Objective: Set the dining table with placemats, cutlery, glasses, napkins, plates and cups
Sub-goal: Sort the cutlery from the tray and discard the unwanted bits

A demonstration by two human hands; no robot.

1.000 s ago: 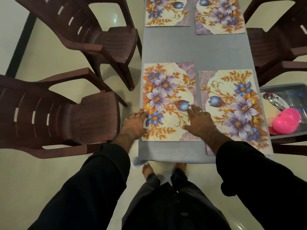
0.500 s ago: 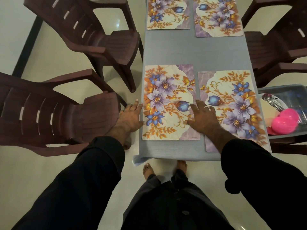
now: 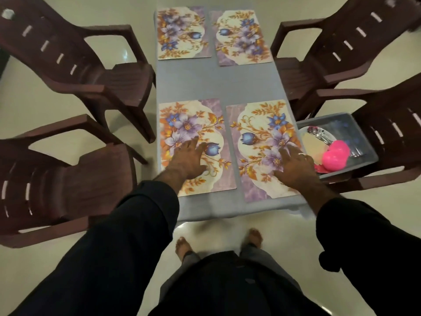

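Several floral placemats lie on the narrow grey table (image 3: 218, 83). My left hand (image 3: 189, 160) lies flat, fingers spread, on the near left placemat (image 3: 182, 117). My right hand (image 3: 295, 165) lies flat on the near right placemat (image 3: 257, 124), close to its right edge. Two more placemats, the far left placemat (image 3: 182, 33) and the far right placemat (image 3: 241, 37), sit at the far end. A grey tray (image 3: 362, 135) on the near right chair holds pink cups (image 3: 336, 156), a pale napkin (image 3: 313, 142) and shiny cutlery (image 3: 319, 134).
Dark brown plastic chairs stand round the table: the far left chair (image 3: 91, 71), the near left chair (image 3: 68, 174), the far right chair (image 3: 337, 60) and the near right chair (image 3: 391, 142) under the tray. My bare feet stand on the pale floor (image 3: 45, 258) at the table's near end.
Both hands have moved rightward: the left from the table's left edge onto the near left placemat, the right from between the mats onto the near right placemat. The view has pulled back.
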